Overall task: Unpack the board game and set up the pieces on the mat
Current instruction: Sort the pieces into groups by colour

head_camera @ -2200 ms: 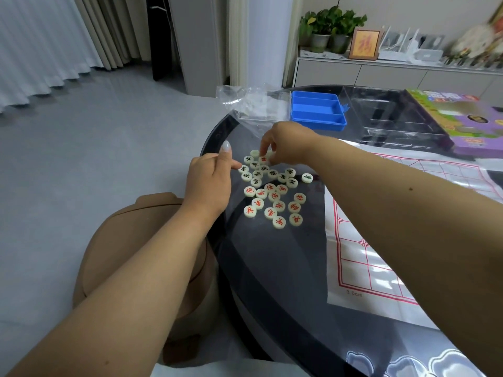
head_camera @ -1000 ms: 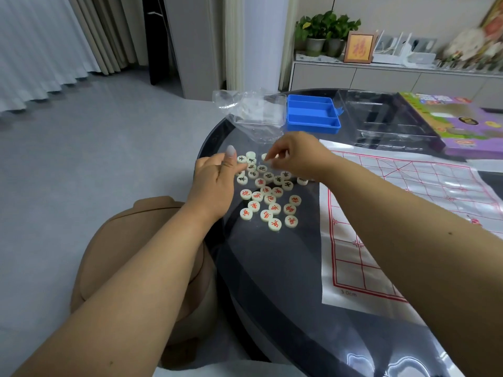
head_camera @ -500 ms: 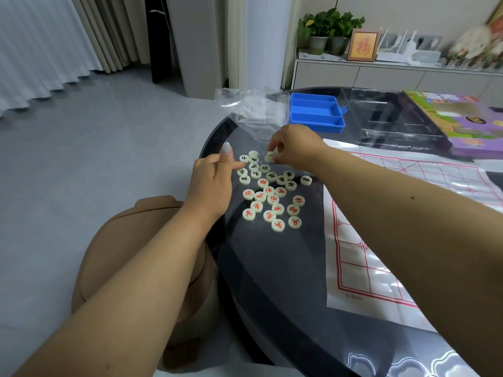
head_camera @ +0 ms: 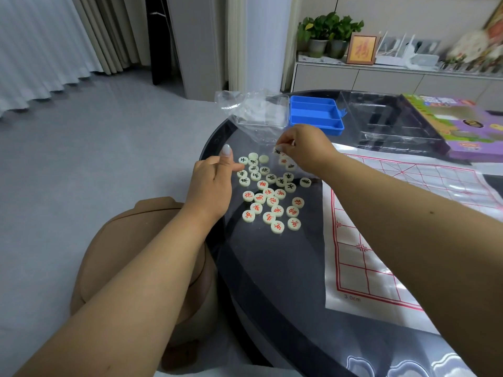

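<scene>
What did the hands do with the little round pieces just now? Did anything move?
The right hand dipped into the far end of the pile, pinched one black-marked piece and lifted it slightly. The left hand stayed resting at the pile's left edge, thumb up. The other pieces, the mat and the blue tray kept their places.

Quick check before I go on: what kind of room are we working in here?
Most likely a home living room: floor-length curtains, a low sideboard carrying potted plants and a framed picture, and a round dark glass table with the game laid out on it.
</scene>
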